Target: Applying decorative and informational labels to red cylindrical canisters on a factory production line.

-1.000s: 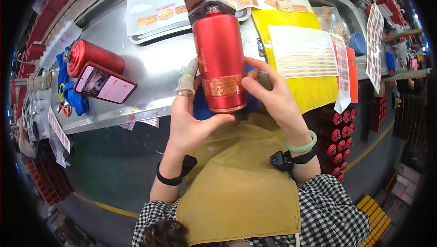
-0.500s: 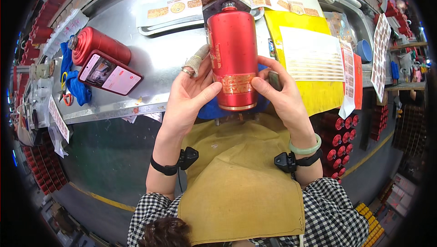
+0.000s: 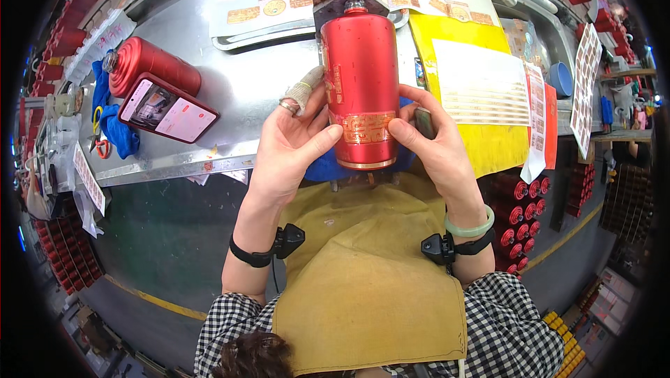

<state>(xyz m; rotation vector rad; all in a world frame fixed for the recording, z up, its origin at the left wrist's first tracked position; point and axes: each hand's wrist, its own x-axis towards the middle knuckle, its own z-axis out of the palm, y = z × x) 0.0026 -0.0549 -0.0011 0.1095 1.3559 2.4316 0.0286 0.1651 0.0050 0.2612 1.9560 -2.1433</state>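
A glossy red bottle [image 3: 361,64] lies in front of me, its neck pointing away and its base toward my apron. A gold-patterned label [image 3: 366,129] runs across its lower part, with another narrow gold strip on its left side. My left hand [image 3: 289,141] is closed round the bottle's left side, thumb at the label's left end; one finger wears a knitted finger cover [image 3: 304,91]. From the right, my right hand [image 3: 440,144] grips the bottle, thumb pressing the label's right end. A small dark flat piece [image 3: 423,122] is tucked in its fingers, its kind unclear.
A metal bracket [image 3: 335,5] stands behind the bottle's neck. To the left are a second red bottle [image 3: 146,64], a phone [image 3: 167,109] leaning on it, scissors [image 3: 102,146] and a blue cloth [image 3: 120,132]. Label sheets [image 3: 481,74] lie on yellow material [image 3: 492,148] at right, near a blue cup [image 3: 560,78].
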